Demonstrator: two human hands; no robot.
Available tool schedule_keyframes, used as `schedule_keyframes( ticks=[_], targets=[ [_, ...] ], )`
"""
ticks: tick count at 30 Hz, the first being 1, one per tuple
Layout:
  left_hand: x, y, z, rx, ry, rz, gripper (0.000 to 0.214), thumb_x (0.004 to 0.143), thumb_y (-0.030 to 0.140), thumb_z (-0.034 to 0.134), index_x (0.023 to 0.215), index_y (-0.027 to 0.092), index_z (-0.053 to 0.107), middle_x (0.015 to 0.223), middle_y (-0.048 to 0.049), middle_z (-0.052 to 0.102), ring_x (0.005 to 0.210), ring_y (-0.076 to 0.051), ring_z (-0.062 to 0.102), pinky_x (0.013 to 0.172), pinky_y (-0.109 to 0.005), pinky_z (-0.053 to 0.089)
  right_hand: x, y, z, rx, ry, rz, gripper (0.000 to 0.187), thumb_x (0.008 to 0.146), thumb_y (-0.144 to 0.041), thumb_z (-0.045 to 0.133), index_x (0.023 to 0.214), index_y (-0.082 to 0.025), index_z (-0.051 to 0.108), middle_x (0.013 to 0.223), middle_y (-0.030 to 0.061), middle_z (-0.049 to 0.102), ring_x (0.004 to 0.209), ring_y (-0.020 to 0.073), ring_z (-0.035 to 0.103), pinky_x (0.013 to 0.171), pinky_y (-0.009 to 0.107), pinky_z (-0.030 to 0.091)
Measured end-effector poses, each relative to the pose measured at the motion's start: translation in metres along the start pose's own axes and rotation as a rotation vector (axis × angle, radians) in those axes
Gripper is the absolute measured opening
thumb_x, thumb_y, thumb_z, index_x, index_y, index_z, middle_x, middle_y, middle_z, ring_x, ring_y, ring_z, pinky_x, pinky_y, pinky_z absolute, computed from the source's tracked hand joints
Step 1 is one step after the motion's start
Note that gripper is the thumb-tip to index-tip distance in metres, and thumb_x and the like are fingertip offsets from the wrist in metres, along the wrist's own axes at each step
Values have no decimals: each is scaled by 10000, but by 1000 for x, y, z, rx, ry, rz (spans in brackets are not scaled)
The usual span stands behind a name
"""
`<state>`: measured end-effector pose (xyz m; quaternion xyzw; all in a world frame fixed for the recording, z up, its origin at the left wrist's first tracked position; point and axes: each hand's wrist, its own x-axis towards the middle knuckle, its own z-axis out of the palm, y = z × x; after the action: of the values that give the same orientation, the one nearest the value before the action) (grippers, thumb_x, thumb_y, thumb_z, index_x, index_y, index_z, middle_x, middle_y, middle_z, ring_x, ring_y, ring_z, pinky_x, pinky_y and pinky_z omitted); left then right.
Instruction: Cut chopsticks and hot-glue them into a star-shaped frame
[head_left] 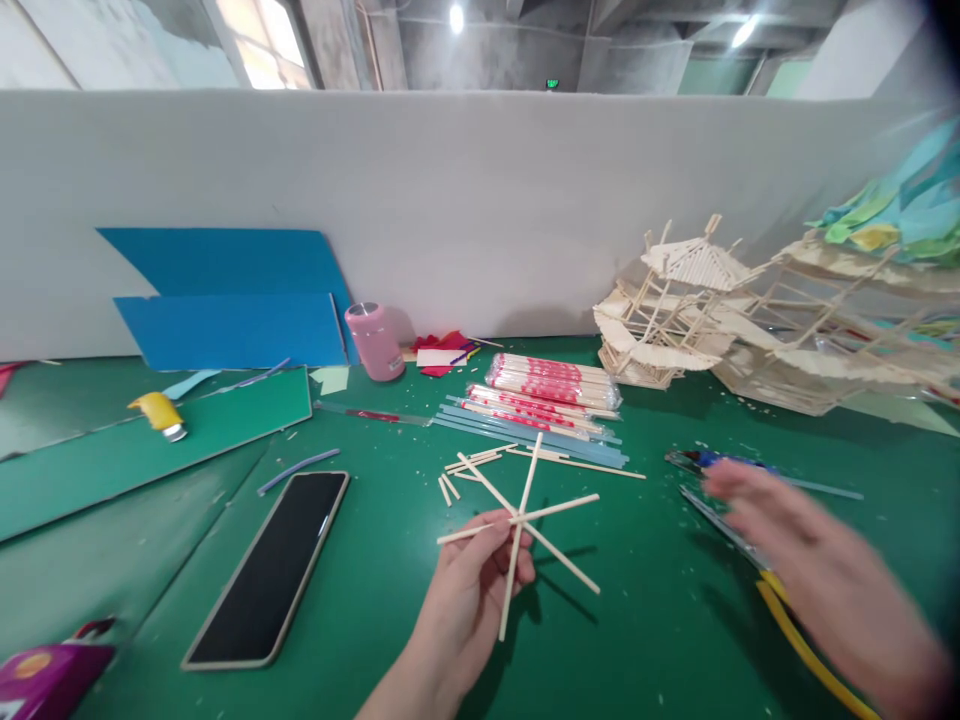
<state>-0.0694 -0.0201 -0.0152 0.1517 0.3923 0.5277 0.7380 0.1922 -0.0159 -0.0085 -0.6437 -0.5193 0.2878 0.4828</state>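
My left hand [469, 590] pinches a star of crossed wooden sticks [525, 525] joined at their middle and holds it just above the green mat. My right hand [802, 560] is blurred by motion at the right, fingers stretched out, hovering over a pair of yellow-handled pliers [795, 625] and next to a blue-handled tool [712, 462]. Nothing shows in the right hand. Loose short sticks [472, 465] lie on the mat just beyond the star.
Packs of wrapped chopsticks [551, 385] lie on blue strips mid-table. A phone [274, 565] lies face up at the left. A pink cup [373, 342], blue boards [225, 300], a yellow tool [159, 413] and a stick model building [750, 320] stand along the white wall.
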Motion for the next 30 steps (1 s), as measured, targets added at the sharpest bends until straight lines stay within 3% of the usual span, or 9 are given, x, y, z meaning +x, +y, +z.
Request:
schedule_keyframes(
  ticks=[4,8,11,16,18,21,25,27,30],
  targets=[
    [-5,0,2,7,3,-20,110,728,180,581,790,90,589,683,-65,615,514,-102,557,496,-191,419,-27,-35,52,20,-495,57,350,761,-403,523,1055,-213,542,1064,78,575,1005,227,504,882,358,367],
    [-7,-1,1,12,1,-46,110,738,178,569,796,88,596,711,-73,622,531,-106,568,525,-201,439,-44,-43,86,132,-677,117,254,796,-409,476,877,-182,555,742,6,560,673,126,510,600,218,414],
    [-8,-4,0,35,-2,-59,135,737,194,573,823,94,602,735,-79,627,555,-115,578,567,-220,452,-51,-35,91,153,-649,136,259,810,-405,457,715,-173,522,612,-38,455,554,84,401,500,183,334],
    [-19,-12,-5,261,-15,-41,248,749,279,557,920,103,601,895,-121,610,790,-191,584,730,-308,452,-52,-20,86,114,-504,181,280,817,-424,432,692,-182,499,599,-43,427,536,84,374,481,181,306],
    [-29,-14,-10,542,7,89,222,755,295,546,884,125,607,848,-94,601,779,-180,567,703,-287,447,-52,-16,83,29,-440,151,274,811,-431,434,709,-189,511,597,-40,434,531,92,384,477,187,309],
    [-43,-12,-21,1016,-39,466,137,776,242,510,703,152,583,670,-32,534,641,-136,518,595,-246,423,-54,-10,80,-112,-397,73,250,799,-422,448,723,-197,524,589,-32,458,530,107,411,483,199,324],
    [-48,-9,-32,1416,-61,884,70,749,131,525,794,170,561,760,-50,541,702,-154,515,632,-276,420,-65,-1,78,-244,-434,-28,221,815,-383,424,725,-208,525,629,-13,522,585,138,476,541,231,356],
    [-43,-11,-34,1558,-40,976,131,737,131,536,858,174,563,799,-62,550,733,-178,506,655,-318,409,-72,4,77,-312,-451,-79,212,830,-362,405,736,-215,525,664,-4,543,624,154,493,579,260,360],
    [-32,-16,-35,1687,-41,943,143,754,147,514,883,177,569,807,-64,558,739,-194,490,655,-351,387,-79,8,75,-407,-470,-162,196,844,-333,391,757,-222,527,691,3,545,648,168,488,601,295,350]
  ],
)
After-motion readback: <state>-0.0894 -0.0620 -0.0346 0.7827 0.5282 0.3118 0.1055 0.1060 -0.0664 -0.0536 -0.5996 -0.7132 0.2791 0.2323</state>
